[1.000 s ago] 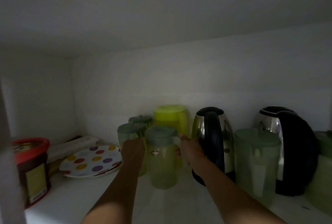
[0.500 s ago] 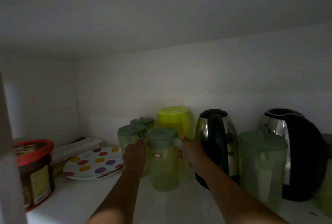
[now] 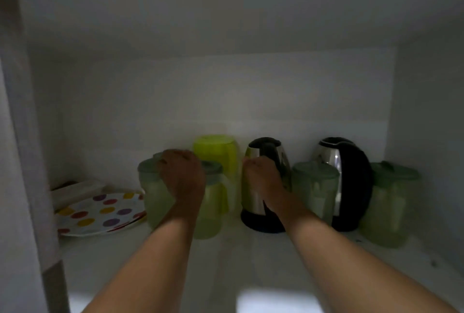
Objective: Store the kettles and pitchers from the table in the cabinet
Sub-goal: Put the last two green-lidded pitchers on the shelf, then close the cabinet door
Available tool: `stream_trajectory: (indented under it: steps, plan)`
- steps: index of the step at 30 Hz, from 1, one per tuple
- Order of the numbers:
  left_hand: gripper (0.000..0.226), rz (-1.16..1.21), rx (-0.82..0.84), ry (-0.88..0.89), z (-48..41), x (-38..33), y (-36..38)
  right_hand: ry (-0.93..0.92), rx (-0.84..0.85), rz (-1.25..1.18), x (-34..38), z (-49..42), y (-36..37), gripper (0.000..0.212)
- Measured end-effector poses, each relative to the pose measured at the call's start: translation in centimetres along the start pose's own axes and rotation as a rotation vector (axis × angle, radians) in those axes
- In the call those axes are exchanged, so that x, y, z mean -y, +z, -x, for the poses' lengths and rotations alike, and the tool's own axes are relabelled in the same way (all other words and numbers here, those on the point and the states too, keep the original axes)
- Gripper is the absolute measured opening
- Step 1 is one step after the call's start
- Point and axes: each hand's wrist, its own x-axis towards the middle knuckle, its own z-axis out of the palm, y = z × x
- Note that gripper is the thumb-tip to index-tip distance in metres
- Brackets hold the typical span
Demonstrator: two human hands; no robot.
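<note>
Setting: both arms reach into a dim cabinet (image 3: pixel 226 92), where kettles and pitchers stand crowded along the back of the shelf (image 3: pixel 246 262).
Left hand (image 3: pixel 182 177): curled into a loose fist over the pale green pitchers at the left; it covers the seam between two of them, so it cannot be told which one it grips, or whether it only pushes.
Right hand (image 3: pixel 262 178): closed against the near kettle (image 3: pixel 261 187), at its dark handle side; the fingers are hidden behind the knuckles, so a firm hold is not certain.
Left pitcher (image 3: pixel 153 192): upright, just beside the spotted plate (image 3: pixel 100 212).
Middle pitcher (image 3: pixel 211 202): upright, in front of the yellow-green pitcher (image 3: pixel 216 152), which stands at the back wall.
Right group: a third pale pitcher (image 3: pixel 315 187), the far kettle (image 3: pixel 349 182) and a last pitcher (image 3: pixel 391 202) stand close together, possibly touching.
Risk, left: a push sideways likely drives the left pitcher onto the plate's rim and tips it.
Risk, centre: the light plastic pitchers sit tight; nudging one probably knocks its neighbour.
Risk, right: sliding the near kettle rightward may shove the third pale pitcher into the far kettle.
Risk, light: the dark hides the gaps, so misjudged clearance seems likely.
</note>
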Motion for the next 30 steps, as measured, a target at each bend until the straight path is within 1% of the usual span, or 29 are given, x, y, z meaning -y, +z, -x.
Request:
stream_trajectory:
  steps: [1, 2, 3, 4, 6, 8, 9, 12, 15, 17, 19, 21, 24, 27, 30]
  plan:
    - [0.04, 0.017, 0.021, 0.0, 0.8, -0.9, 0.0, -0.017, -0.031, -0.007, 0.3, 0.6, -0.9, 0.032]
    - [0.035, 0.053, 0.098, 0.002, 1.8, -1.9, -0.3, -0.03, -0.077, 0.007, 0.7, 1.8, -1.9, 0.03]
    - [0.032, 0.089, 0.18, 0.024, 2.9, -2.5, -0.4, -0.033, -0.122, 0.04, 1.1, 2.9, -2.9, 0.031]
    - [0.031, 0.106, 0.259, 0.052, 4.3, -3.0, -0.7, -0.019, -0.174, 0.083, 1.5, 4.4, -3.8, 0.037]
    - [0.031, 0.146, 0.435, 0.09, 7.4, -3.8, -1.3, 0.03, -0.331, 0.178, 1.9, 7.9, -5.9, 0.043]
    - [0.032, 0.189, 0.617, 0.133, 11.0, -4.4, -2.6, 0.101, -0.517, 0.178, 1.7, 12.4, -8.4, 0.035]
    - [0.032, 0.215, 0.693, 0.144, 12.9, -4.6, -3.5, 0.135, -0.589, 0.199, 1.5, 15.3, -9.6, 0.031]
    - [0.033, 0.244, 0.889, 0.136, 19.3, -5.5, -7.7, 0.24, -0.767, 0.314, 1.0, 25.5, -13.4, 0.029]
    - [0.033, 0.276, 1.119, 0.2, 25.6, -7.4, -12.8, 0.392, -0.95, 0.407, 1.7, 35.8, -17.8, 0.034]
    - [0.032, 0.34, 1.244, 0.239, 29.8, -9.3, -16.7, 0.486, -1.114, 0.457, 3.2, 42.3, -20.8, 0.035]
    - [0.03, 0.411, 1.352, 0.282, 33.8, -11.3, -20.9, 0.516, -1.246, 0.506, 5.0, 48.1, -23.7, 0.039]
    - [0.028, 0.471, 1.434, 0.326, 37.5, -12.6, -25.0, 0.553, -1.328, 0.559, 6.8, 53.4, -25.8, 0.043]
    - [0.026, 0.553, 1.557, 0.36, 42.6, -14.1, -29.7, 0.589, -1.439, 0.623, 7.9, 59.9, -28.3, 0.035]
    - [0.021, 0.59, 1.643, 0.361, 47.1, -15.9, -33.4, 0.619, -1.487, 0.664, 9.1, 65.4, -30.7, 0.029]
    - [0.019, 0.618, 1.698, 0.347, 51.6, -18.0, -36.8, 0.64, -1.527, 0.737, 10.6, 70.0, -34.5, 0.037]
